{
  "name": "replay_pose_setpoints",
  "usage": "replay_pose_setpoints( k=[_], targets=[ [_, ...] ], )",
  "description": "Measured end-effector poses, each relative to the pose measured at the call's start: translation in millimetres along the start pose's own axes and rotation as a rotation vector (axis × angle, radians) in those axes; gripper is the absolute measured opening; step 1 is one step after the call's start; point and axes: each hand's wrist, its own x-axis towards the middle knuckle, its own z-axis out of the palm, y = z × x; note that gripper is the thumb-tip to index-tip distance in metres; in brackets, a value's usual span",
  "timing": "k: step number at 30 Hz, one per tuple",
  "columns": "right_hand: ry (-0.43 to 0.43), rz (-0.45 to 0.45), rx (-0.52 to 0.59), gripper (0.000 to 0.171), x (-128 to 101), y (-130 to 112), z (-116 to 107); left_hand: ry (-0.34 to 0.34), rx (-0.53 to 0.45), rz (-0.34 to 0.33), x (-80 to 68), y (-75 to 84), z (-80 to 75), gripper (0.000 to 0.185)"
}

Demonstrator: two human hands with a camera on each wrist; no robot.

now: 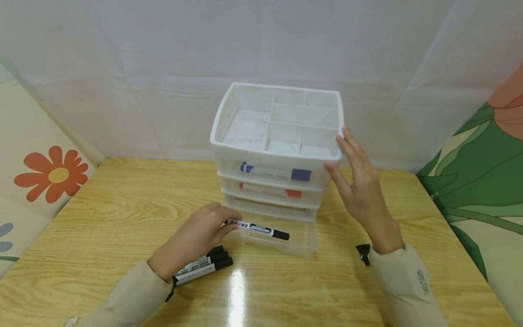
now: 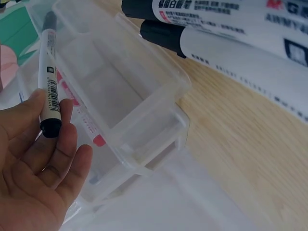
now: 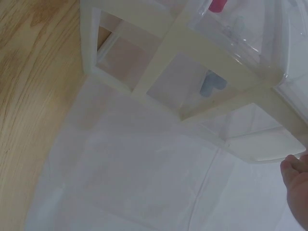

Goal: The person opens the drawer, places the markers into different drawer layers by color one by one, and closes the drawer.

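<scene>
My left hand pinches a whiteboard marker with black ends and a white printed barrel. It holds the marker over the pulled-out bottom drawer of a white plastic drawer organizer. In the left wrist view, the marker lies between thumb and fingers, drawer behind it. My right hand rests with its fingertips at the organizer's top right corner. Through the drawer fronts show a blue marker in the top drawer and a red marker in the one below.
Several black-capped markers lie on the wooden table beside my left forearm. A small black object is next to my right wrist. The organizer's top tray has divided compartments. A white sheet hangs behind, with flower-patterned panels at both sides.
</scene>
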Motion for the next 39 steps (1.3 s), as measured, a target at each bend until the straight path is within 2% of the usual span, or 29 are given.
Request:
replay_pose_setpoints(
  k=[12, 24, 39],
  targets=[
    [0.011, -0.011, 0.015, 0.066, -0.1, -0.4, 0.4, -0.012, -0.016, 0.004, 7.3, 1.1, 10.8, 0.018],
    [0.01, -0.008, 0.017, 0.065, -0.7, -0.6, 1.2, 0.039, -0.012, 0.053, 12.2, -3.4, 21.2, 0.019],
    [0.012, -0.012, 0.003, 0.063, -0.1, -0.5, 1.0, -0.02, 0.057, 0.026, 10.4, -3.9, 23.4, 0.021]
  ],
)
